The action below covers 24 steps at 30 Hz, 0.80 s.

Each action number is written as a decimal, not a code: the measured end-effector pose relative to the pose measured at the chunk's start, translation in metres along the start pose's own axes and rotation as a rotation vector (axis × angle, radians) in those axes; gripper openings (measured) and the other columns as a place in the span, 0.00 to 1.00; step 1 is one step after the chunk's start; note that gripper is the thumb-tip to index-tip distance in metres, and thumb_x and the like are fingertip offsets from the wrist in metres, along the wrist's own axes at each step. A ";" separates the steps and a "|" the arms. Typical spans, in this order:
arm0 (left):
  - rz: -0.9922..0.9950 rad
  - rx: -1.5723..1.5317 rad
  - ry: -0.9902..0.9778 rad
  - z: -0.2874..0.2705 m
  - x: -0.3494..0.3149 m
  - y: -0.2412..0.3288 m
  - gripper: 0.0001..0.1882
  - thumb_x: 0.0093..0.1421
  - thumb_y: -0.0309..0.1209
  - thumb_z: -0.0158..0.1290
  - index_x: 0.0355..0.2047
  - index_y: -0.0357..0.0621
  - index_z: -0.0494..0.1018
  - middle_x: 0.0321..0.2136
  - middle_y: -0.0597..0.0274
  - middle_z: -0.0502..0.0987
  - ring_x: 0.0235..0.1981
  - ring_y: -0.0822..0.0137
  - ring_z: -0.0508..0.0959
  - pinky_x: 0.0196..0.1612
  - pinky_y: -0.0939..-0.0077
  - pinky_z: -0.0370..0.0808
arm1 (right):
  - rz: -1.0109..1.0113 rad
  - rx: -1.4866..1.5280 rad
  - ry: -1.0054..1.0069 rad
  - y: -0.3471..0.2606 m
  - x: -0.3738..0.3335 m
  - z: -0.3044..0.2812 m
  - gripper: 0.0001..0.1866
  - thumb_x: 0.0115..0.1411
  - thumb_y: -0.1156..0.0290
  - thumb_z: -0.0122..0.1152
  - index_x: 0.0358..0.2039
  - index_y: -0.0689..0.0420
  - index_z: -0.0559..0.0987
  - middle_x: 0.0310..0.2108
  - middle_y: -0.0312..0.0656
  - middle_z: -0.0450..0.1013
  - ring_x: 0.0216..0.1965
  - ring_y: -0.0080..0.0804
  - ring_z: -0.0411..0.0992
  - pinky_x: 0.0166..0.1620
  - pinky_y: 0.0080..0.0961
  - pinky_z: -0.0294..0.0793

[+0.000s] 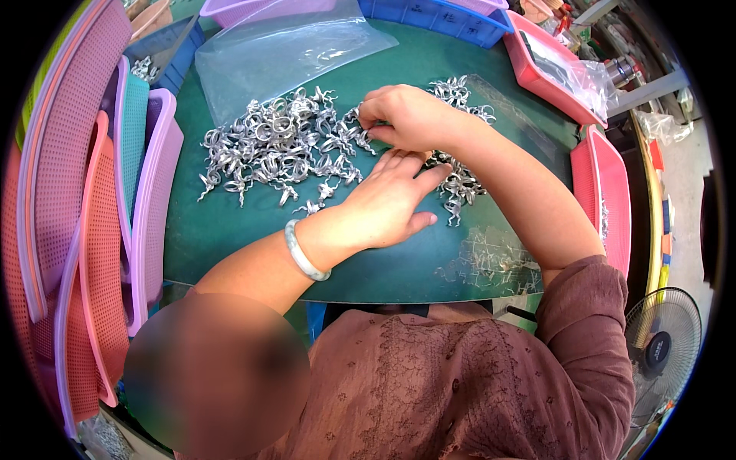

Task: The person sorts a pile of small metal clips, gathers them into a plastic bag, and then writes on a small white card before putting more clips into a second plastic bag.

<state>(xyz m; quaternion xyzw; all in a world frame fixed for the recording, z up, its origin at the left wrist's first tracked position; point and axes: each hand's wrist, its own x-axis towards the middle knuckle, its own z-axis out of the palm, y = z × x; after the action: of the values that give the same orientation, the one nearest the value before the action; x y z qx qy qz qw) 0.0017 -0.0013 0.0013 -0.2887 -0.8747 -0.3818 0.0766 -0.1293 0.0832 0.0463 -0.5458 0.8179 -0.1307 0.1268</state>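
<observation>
A large heap of small silvery metal ring-shaped pieces with curled ends (280, 138) lies on the green tabletop (368, 268). To its right is a smaller group of the same pieces (461, 184), partly hidden by my hands and right forearm. My left hand (387, 199), palm down and fingers apart, rests on the table between the two groups. Above it, my right hand (402, 115) is closed in a pinch at the heap's right edge. Pieces lie right beside its fingertips, but what the pinch holds, if anything, is hidden. A pale bangle (305, 257) circles my left wrist.
A clear plastic bag (284, 57) lies behind the heap. Stacked baskets (153, 207) stand along the left, near a blue bin (180, 57). Another blue bin (437, 21) borders the back. Pink trays (548, 88) line the right; a fan (663, 353) stands lower right.
</observation>
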 end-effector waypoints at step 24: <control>-0.014 0.016 0.001 0.000 0.000 0.000 0.34 0.48 0.31 0.61 0.57 0.43 0.63 0.52 0.42 0.63 0.57 0.43 0.60 0.60 0.54 0.56 | -0.188 -0.018 0.153 0.021 -0.012 -0.001 0.05 0.46 0.78 0.61 0.24 0.61 0.75 0.45 0.43 0.72 0.44 0.43 0.70 0.45 0.36 0.71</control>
<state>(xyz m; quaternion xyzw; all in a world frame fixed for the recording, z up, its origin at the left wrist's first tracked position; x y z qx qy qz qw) 0.0019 -0.0011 0.0012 -0.2818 -0.8796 -0.3755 0.0765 -0.1432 0.1017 0.0404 -0.6097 0.7715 -0.1757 0.0463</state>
